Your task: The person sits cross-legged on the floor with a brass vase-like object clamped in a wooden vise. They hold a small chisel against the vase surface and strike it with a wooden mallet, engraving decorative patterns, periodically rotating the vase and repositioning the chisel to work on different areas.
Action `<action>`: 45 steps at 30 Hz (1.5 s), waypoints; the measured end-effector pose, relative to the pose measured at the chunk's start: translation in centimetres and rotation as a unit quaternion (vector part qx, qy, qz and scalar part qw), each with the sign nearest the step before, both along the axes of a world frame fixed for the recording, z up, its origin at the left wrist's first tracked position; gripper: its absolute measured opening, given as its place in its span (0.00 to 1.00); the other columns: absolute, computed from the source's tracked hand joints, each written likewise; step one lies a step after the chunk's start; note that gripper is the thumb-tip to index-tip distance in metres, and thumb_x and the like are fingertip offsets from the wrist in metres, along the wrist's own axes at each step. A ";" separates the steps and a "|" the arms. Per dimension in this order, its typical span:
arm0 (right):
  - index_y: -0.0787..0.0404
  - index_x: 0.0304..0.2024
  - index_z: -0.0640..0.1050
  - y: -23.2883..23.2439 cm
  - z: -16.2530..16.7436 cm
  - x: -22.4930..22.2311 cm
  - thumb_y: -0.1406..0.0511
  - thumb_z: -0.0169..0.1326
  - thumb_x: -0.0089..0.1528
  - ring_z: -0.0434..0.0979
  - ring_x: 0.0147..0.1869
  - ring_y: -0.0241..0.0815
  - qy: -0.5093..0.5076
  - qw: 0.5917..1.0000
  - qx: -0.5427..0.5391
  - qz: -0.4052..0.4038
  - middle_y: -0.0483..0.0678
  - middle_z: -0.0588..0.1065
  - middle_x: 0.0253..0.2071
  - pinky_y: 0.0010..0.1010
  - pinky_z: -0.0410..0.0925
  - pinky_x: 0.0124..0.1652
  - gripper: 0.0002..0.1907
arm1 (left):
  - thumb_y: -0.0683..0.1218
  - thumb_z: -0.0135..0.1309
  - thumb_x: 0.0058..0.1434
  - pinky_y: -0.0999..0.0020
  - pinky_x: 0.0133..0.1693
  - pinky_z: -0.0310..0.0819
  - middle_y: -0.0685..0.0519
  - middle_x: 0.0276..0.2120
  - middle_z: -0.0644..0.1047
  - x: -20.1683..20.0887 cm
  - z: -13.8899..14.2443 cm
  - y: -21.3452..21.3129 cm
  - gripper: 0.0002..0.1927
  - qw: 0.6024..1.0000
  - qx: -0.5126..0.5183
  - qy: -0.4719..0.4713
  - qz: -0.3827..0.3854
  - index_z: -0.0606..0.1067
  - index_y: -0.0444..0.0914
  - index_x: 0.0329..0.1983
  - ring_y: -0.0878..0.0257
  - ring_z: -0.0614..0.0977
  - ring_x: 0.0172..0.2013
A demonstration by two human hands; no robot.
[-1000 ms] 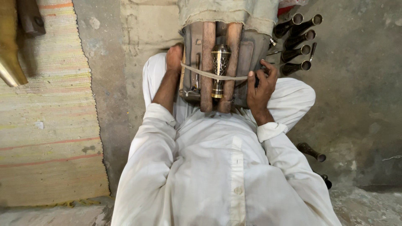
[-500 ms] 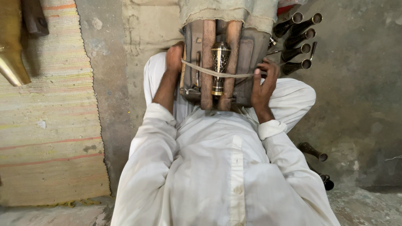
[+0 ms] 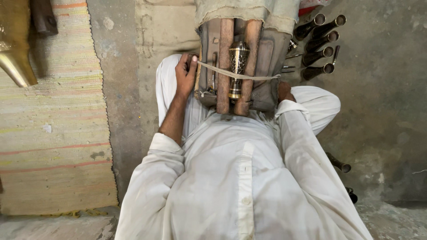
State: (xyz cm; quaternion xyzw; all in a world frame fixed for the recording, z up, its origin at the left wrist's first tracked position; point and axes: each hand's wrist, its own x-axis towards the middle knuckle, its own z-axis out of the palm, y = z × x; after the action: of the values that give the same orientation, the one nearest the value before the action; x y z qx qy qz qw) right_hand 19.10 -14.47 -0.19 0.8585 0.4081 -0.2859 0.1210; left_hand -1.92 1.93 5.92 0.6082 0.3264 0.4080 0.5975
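Nearest, I see my right hand (image 3: pixel 284 91) mostly hidden at the wooden frame's (image 3: pixel 224 66) right edge; its grip I cannot tell. My left hand (image 3: pixel 184 74) pinches the cord (image 3: pixel 249 76) crossing the engraved brass piece (image 3: pixel 238 66) between the rails. Beyond lie dark metal tubes (image 3: pixel 318 44).

Bare grey concrete floor (image 3: pixel 382 124), stained and rough, filled the right side. A striped woven mat (image 3: pixel 53 133) in faded yellow, green and red bands lay along the left edge, its lower border frayed. A strip of pale, worn sacking (image 3: pixel 164 31) covered the floor between mat and centre. Dark metal tubes (image 3: pixel 318 46) lay grouped at the upper right. Light was even and diffuse.
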 end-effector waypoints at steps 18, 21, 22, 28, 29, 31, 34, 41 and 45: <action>0.62 0.58 0.75 0.7 6.3 -3.3 0.59 0.48 0.74 0.74 0.58 0.54 0.086 0.882 0.432 -0.166 0.58 0.75 0.55 0.46 0.67 0.56 0.16 | 0.45 0.57 0.72 0.77 0.35 0.60 0.63 0.30 0.66 -1.1 -1.2 0.0 0.08 0.999 0.020 0.019 -0.033 0.77 0.34 0.46 0.73 0.64 0.31; 0.58 0.56 0.71 0.8 7.7 -3.6 0.52 0.49 0.76 0.74 0.56 0.46 0.241 0.677 0.633 -0.286 0.52 0.72 0.53 0.39 0.70 0.55 0.18 | 0.45 0.56 0.71 0.78 0.34 0.59 0.63 0.30 0.67 -1.8 -2.1 0.0 0.09 0.996 -0.032 0.007 -0.080 0.75 0.34 0.47 0.73 0.65 0.31; 0.57 0.56 0.73 0.6 8.2 -3.7 0.51 0.47 0.75 0.72 0.59 0.46 0.216 0.700 0.636 -0.242 0.51 0.70 0.56 0.38 0.69 0.55 0.19 | 0.45 0.57 0.71 0.77 0.34 0.59 0.62 0.29 0.67 -2.0 -2.4 0.1 0.08 0.996 -0.019 0.029 -0.088 0.75 0.34 0.43 0.73 0.65 0.31; 0.60 0.43 0.82 -0.5 9.1 -5.2 0.49 0.47 0.74 0.57 0.75 0.55 0.090 0.803 0.589 0.010 0.52 0.65 0.70 0.49 0.51 0.72 0.24 | 0.42 0.62 0.67 0.71 0.31 0.59 0.57 0.27 0.66 -4.0 -4.1 -0.3 0.16 0.974 0.066 0.146 -0.161 0.70 0.34 0.26 0.69 0.66 0.28; 0.61 0.40 0.82 -0.5 9.0 -5.2 0.49 0.48 0.73 0.57 0.73 0.53 0.117 0.799 0.590 -0.011 0.51 0.66 0.69 0.49 0.51 0.71 0.24 | 0.42 0.62 0.64 0.71 0.30 0.61 0.58 0.26 0.68 -4.4 -4.2 -0.6 0.13 0.970 0.075 0.153 -0.176 0.72 0.35 0.26 0.69 0.68 0.27; 0.60 0.34 0.82 -0.7 8.7 -4.9 0.50 0.50 0.72 0.59 0.72 0.52 0.144 0.795 0.589 -0.018 0.49 0.69 0.67 0.50 0.51 0.71 0.24 | 0.42 0.62 0.62 0.70 0.29 0.62 0.57 0.25 0.68 -4.8 -4.4 -0.8 0.12 0.964 0.098 0.166 -0.186 0.73 0.35 0.26 0.68 0.69 0.27; 0.60 0.28 0.80 -1.2 8.7 -4.6 0.53 0.54 0.70 0.61 0.71 0.50 0.149 0.808 0.570 0.007 0.47 0.74 0.63 0.48 0.53 0.71 0.22 | 0.42 0.63 0.64 0.69 0.30 0.61 0.55 0.25 0.69 -4.9 -4.0 -1.1 0.12 0.961 0.105 0.186 -0.173 0.74 0.33 0.29 0.67 0.69 0.27; 0.60 0.45 0.80 -0.5 10.6 -4.5 0.61 0.55 0.71 0.70 0.62 0.45 0.153 0.784 0.600 -0.045 0.50 0.73 0.54 0.39 0.65 0.61 0.09 | 0.39 0.50 0.73 0.67 0.45 0.70 0.49 0.41 0.74 -4.1 -0.9 -0.5 0.10 0.961 0.199 0.175 -0.084 0.74 0.30 0.55 0.61 0.76 0.41; 0.59 0.49 0.77 0.3 10.1 -3.2 0.66 0.55 0.73 0.72 0.47 0.38 0.246 0.655 0.666 -0.258 0.45 0.74 0.44 0.32 0.68 0.49 0.04 | 0.38 0.46 0.75 0.68 0.51 0.75 0.48 0.46 0.73 -3.9 0.4 -0.8 0.10 0.984 0.116 0.095 -0.100 0.74 0.31 0.56 0.61 0.82 0.46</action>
State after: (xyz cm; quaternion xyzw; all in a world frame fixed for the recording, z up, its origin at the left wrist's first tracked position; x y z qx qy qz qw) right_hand 15.91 -14.13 9.93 0.6779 0.2662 -0.1583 -0.6667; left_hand -5.85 1.17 6.35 0.7389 0.2704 0.3216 0.5268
